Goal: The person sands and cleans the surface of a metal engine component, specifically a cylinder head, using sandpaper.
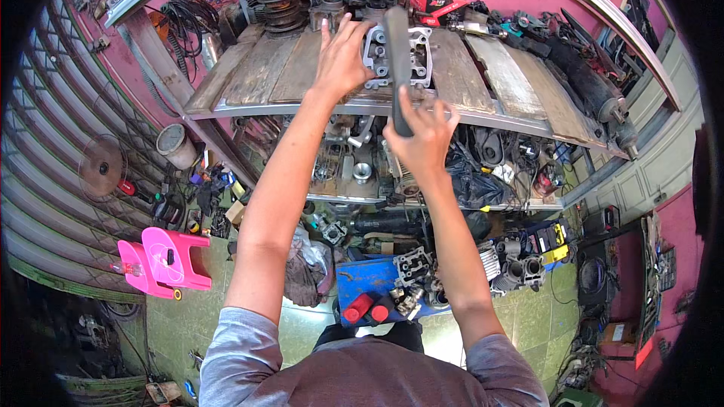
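Note:
A silvery engine cylinder head (424, 60) lies on the wooden plank bench top (294, 68). My left hand (339, 64) is at its left side with the fingers spread and stretched upward; the thumb reaches the head's left edge. In my right hand (424, 139) is a long, dark, flat bar-like tool (397, 53), held near its lower end. The tool slants up across the cylinder head and hides part of its middle. Motion blurs the tool, so its exact kind and whether it touches the metal cannot be told.
Stacked engine cylinders (280, 1) and a red box (437, 6) stand along the back of the bench. Exhaust pipes (584, 79) lie at its right. Below are a shelf of parts, a blue low table (366, 277) with red-capped containers, and a pink stool (177, 256).

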Available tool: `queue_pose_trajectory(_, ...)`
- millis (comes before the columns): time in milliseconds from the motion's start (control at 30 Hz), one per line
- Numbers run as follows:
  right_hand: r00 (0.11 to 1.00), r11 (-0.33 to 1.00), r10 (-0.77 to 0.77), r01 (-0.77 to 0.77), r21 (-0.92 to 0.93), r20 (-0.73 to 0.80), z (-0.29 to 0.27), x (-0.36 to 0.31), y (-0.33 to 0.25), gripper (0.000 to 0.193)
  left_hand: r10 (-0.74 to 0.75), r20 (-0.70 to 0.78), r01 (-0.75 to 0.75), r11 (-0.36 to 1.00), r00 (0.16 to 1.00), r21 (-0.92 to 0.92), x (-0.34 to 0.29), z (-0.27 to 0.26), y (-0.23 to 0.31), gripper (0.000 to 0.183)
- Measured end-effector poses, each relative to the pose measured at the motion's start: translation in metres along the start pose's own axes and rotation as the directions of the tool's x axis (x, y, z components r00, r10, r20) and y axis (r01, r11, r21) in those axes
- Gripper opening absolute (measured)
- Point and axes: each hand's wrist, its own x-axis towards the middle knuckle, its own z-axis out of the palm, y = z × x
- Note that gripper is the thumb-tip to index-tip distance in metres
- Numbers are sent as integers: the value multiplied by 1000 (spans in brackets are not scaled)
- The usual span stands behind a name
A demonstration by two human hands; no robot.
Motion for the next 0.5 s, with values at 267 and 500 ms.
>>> queue_pose_trajectory(267,993,995,102,-103,16,54,-34,-10,0,59,-24,-2,24,999,1000,-23,-2,6,-8,96)
queue_pose_trajectory(500,964,986,159,-166,12,214,-60,10,12,56,-50,8,50,999,999,5,0,2,-7,96)
